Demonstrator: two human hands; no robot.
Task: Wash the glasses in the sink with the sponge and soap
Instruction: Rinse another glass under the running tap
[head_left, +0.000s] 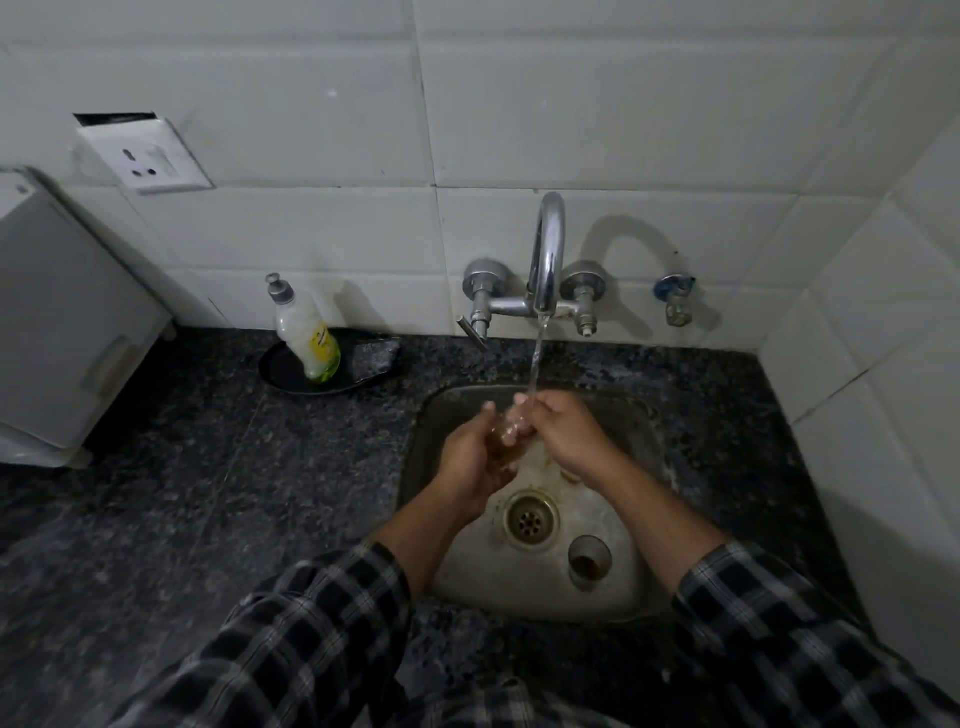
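Sleeves: checked sleeves (322, 639) are seen at the near edge, covering both arms down to mid-forearm.
Sink: the sink (639, 582) is set into the dark speckled surface (182, 493). The drain (530, 519) lies near its middle.
Second glass: a second glass (589, 561) is stood upright on the sink floor, just beside the drain on its near right, apart from both hands.
Left hand: the left hand (475, 457) is wrapped round the lower part of the held glass (511, 428), fingers curled.
Right hand: the right hand (563, 431) is closed over the upper part of the same glass.
Held glass: it is held tilted above the sink, beyond the drain, and its top is met by the water stream (535, 364).
Tap: the tap (548, 249) is mounted on the tiled wall (571, 104) behind the sink.
Soap: the soap bottle (306, 332) is stood in a dark tray (280, 374) on the surface, left of the tap. A dark lump (374, 358) beside it cannot be identified.
Far left: a wall socket (148, 156) and a grey box (62, 312) are located there.
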